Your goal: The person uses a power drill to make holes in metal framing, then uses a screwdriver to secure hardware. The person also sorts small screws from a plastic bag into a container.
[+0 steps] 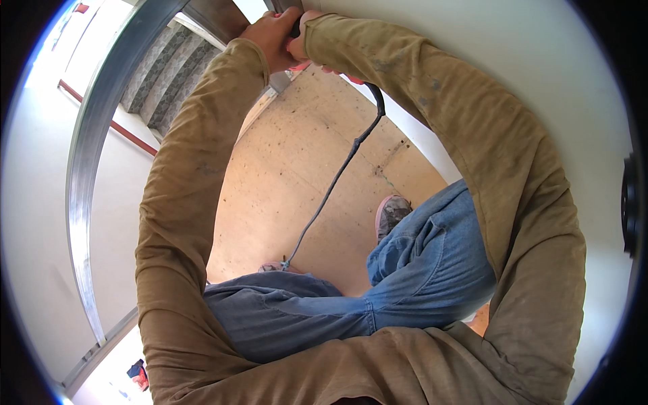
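Both arms reach far forward to the top of the view, where my two hands meet beside a metal frame. My left hand is closed, its fingers bent around a dark and red tool. Close against it, my right hand is closed on the same tool; the sleeve covers most of this hand. Only small red and black parts of the tool show, so its exact kind is hidden. A black cord runs from beneath my right forearm down toward my left shoe.
A curved-looking metal door frame stands at the left, with patterned stairs and a red rail beyond. A pale wall panel rises close on the right. The speckled tan floor carries my shoes.
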A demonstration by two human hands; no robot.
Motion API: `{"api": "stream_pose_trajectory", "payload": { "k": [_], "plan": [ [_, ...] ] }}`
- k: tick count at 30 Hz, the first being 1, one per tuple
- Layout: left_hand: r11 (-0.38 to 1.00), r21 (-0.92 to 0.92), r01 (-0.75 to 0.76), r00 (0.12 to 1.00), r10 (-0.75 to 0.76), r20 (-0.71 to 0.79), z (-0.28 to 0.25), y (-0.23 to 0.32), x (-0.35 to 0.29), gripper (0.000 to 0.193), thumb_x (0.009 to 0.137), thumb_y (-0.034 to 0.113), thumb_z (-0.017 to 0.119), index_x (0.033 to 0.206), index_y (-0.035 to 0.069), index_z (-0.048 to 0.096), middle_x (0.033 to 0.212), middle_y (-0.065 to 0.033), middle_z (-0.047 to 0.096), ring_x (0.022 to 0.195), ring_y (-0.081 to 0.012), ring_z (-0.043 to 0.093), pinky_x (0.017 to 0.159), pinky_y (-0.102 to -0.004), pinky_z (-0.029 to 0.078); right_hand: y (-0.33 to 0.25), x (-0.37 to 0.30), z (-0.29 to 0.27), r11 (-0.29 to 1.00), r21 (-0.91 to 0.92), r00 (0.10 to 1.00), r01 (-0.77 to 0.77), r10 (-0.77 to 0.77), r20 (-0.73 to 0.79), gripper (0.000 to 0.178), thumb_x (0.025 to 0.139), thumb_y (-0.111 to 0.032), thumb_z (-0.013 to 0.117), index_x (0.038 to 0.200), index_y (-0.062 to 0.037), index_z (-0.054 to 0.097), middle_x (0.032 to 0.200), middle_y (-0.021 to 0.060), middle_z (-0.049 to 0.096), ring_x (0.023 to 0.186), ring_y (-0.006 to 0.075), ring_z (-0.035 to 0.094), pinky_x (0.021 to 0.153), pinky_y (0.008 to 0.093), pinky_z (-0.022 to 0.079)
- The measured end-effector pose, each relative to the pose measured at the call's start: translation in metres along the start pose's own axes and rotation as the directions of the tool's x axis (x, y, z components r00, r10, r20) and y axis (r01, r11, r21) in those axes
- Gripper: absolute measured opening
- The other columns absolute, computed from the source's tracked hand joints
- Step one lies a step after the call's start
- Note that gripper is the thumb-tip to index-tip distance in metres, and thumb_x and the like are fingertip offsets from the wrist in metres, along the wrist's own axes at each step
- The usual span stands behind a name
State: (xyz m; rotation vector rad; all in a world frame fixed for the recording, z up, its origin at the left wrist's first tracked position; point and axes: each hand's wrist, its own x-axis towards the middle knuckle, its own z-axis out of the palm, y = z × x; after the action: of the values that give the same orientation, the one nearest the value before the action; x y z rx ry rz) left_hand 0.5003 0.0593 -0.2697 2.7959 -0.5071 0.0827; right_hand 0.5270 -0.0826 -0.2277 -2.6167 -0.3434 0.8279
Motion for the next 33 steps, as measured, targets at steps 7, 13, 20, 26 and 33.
{"api": "stream_pose_trajectory", "payload": {
  "k": [7, 13, 20, 26, 33],
  "plan": [
    [0.997, 0.009, -0.079, 0.994, 0.079, -0.072, 0.01, -0.018, -0.002, 0.079, 0.069, 0.033, 0.089, 0.133, 0.014, 0.048, 0.111, -0.0176, 0.067, 0.108, -0.0399, 0.063, 0.092, -0.0478, 0.053, -0.02, -0.008, 0.0, 0.997, -0.022, 0.997, -0.068, 0.069, 0.032, 0.035, 0.085, -0.029, 0.065, 0.095, 0.0044, 0.063, 0.069, 0.0155, 0.063, 0.058, 0.0265, 0.064, 0.051, 0.0421, 0.055],
    [1.0, -0.015, -0.009, 1.0, 0.008, -0.013, 0.004, -0.009, 0.003, 0.08, 0.068, 0.033, 0.089, 0.133, 0.014, 0.048, 0.111, -0.0176, 0.067, 0.108, -0.0398, 0.063, 0.092, -0.0478, 0.053, 0.0, -0.001, 0.0, 0.993, 0.105, 0.999, 0.05, -0.051, 0.01, 0.03, 0.084, -0.025, 0.065, 0.091, 0.0042, 0.062, 0.069, 0.0148, 0.062, 0.057, 0.0268, 0.063, 0.05, 0.0428, 0.053],
    [1.0, 0.006, -0.002, 1.0, 0.002, -0.019, 0.005, -0.012, 0.002, 0.078, 0.07, 0.033, 0.089, 0.134, 0.015, 0.048, 0.114, -0.0164, 0.067, 0.11, -0.0388, 0.063, 0.094, -0.047, 0.053, -0.004, -0.003, 0.0, 0.993, 0.101, 0.997, 0.068, -0.07, 0.017, 0.029, 0.083, -0.024, 0.065, 0.091, 0.004, 0.062, 0.068, 0.0147, 0.062, 0.057, 0.0267, 0.063, 0.049, 0.0419, 0.053],
    [0.995, -0.004, -0.103, 0.991, 0.102, -0.082, 0.01, -0.02, 0.002, 0.077, 0.07, 0.032, 0.088, 0.134, 0.015, 0.048, 0.113, -0.0181, 0.067, 0.11, -0.0397, 0.063, 0.094, -0.0475, 0.053, 0.0, 0.001, 0.001, 0.992, 0.107, 0.997, 0.072, -0.074, 0.015, 0.029, 0.082, -0.023, 0.065, 0.09, 0.0039, 0.063, 0.068, 0.0145, 0.061, 0.056, 0.0267, 0.063, 0.048, 0.041, 0.053],
    [0.999, -0.002, -0.052, 0.997, 0.052, -0.062, 0.005, -0.013, 0.001, 0.078, 0.069, 0.032, 0.088, 0.134, 0.014, 0.048, 0.111, -0.0203, 0.067, 0.108, -0.0415, 0.064, 0.093, -0.0481, 0.053, 0.003, 0.004, 0.0, 0.991, 0.111, 0.997, 0.075, -0.078, 0.02, 0.028, 0.08, -0.022, 0.065, 0.089, 0.0037, 0.063, 0.068, 0.0144, 0.061, 0.055, 0.0266, 0.063, 0.047, 0.04, 0.052]
  ]
}}
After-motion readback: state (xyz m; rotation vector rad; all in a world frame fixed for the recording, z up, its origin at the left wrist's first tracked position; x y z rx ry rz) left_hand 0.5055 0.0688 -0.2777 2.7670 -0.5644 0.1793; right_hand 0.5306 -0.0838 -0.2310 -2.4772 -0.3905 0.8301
